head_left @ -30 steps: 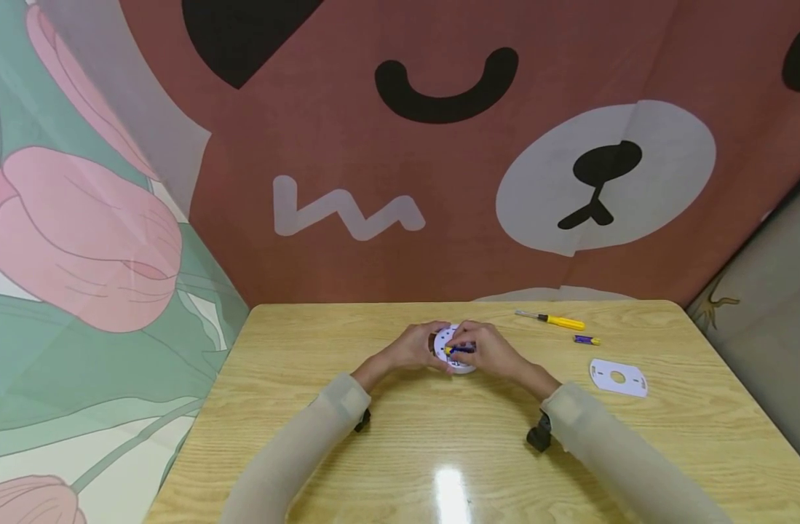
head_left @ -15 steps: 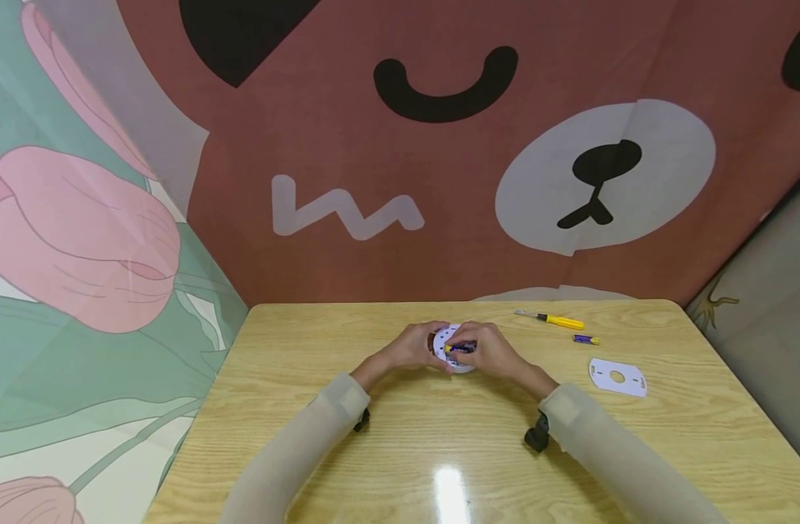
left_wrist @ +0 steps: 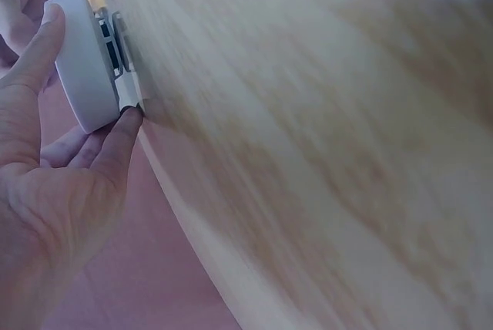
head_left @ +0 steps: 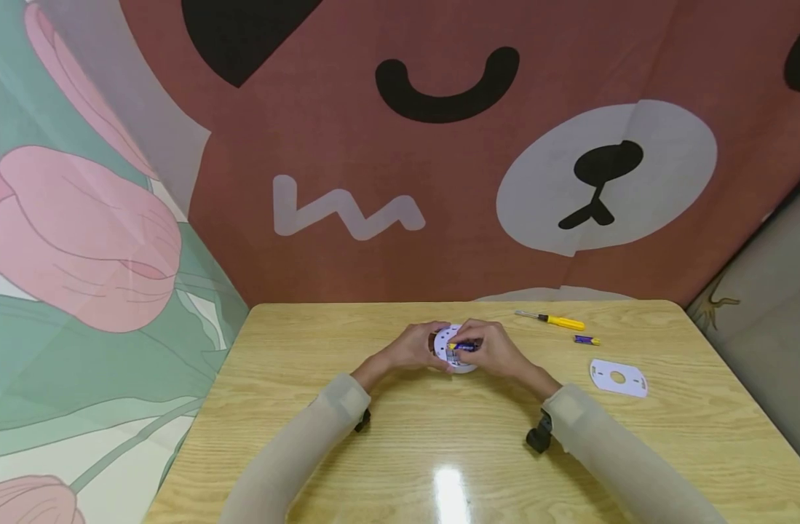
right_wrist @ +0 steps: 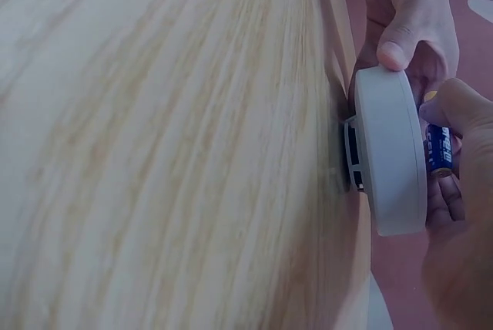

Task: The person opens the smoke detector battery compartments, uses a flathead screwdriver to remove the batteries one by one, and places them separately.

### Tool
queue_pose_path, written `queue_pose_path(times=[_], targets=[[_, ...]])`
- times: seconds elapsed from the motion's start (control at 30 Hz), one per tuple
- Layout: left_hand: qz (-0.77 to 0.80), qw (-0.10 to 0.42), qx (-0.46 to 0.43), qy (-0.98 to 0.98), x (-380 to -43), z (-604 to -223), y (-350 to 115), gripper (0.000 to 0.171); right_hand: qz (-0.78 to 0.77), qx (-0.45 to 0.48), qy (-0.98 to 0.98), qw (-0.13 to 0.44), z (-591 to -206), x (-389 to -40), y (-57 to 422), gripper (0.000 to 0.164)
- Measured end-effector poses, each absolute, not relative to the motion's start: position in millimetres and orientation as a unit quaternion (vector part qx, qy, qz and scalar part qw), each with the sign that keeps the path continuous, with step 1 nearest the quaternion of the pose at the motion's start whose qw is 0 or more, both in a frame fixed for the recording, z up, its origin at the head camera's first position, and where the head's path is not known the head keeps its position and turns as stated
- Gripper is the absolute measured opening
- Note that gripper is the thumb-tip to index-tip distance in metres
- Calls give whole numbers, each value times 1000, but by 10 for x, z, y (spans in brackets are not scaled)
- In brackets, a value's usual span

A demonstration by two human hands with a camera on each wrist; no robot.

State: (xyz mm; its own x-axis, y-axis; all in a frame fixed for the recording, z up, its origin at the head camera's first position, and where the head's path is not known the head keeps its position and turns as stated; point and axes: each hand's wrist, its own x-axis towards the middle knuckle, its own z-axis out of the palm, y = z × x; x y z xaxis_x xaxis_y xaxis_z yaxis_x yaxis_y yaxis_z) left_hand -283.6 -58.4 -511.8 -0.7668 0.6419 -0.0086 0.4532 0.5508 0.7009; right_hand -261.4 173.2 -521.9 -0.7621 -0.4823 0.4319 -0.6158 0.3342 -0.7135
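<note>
A round white smoke detector [head_left: 442, 339] stands close over the table in the head view, its flat back with small holes facing up. My left hand [head_left: 413, 347] grips its left side; in the left wrist view the thumb lies along the rim of the white casing [left_wrist: 81, 68] and fingers reach beneath. With thumb and fingers, my right hand [head_left: 495, 351] pinches a blue-and-yellow battery [head_left: 464, 347] over a recess in the back. From the right wrist, the battery [right_wrist: 439, 150] shows right beside the detector's back [right_wrist: 393, 153], and the vented dome points toward the table.
Right of the hands, another blue-and-yellow battery [head_left: 586, 340] lies on the wooden table [head_left: 400, 451]. Behind it is a yellow-handled screwdriver [head_left: 560, 322], and nearer the front a white mounting plate [head_left: 619, 378] with a round hole. A printed cloth [head_left: 347, 269] hangs along the back edge.
My right hand has moved the battery slightly up and to the right, uncovering more of the recess. The left hand and the detector have stayed in place.
</note>
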Motion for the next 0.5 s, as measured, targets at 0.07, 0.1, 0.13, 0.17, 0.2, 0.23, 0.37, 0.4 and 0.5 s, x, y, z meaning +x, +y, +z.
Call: queue_pose_path(times=[0.07, 0.1, 0.13, 0.17, 0.2, 0.23, 0.37, 0.4, 0.5], targets=[[354, 134, 314, 871, -2835, -5118, -579, 99, 475, 330, -812, 76, -5225, -2611, 1752, 23], [355, 135, 313, 870, -2835, -5120, -576, 99, 480, 326, -811, 77, -5226, -2609, 1764, 23], [357, 136, 312, 870, -2835, -5121, -575, 99, 484, 323, -809, 77, -5228, -2607, 1776, 22], [358, 137, 311, 869, -2834, -5121, -573, 99, 489, 320, -808, 78, -5227, -2606, 1790, 22], [358, 137, 311, 869, -2834, -5121, -571, 100, 493, 315, -807, 78, -5224, -2602, 1804, 22], [358, 138, 311, 869, -2833, -5119, -571, 100, 495, 313, -807, 78, -5223, -2601, 1818, 21], [355, 139, 309, 871, -2829, -5111, -569, 100, 495, 306, -810, 76, -5210, -2593, 1878, 21], [354, 139, 309, 872, -2830, -5111, -570, 100, 494, 304, -811, 75, -5207, -2592, 1892, 21], [352, 136, 306, 874, -2833, -5119, -573, 100, 493, 299, -814, 74, -5204, -2591, 1927, 22]])
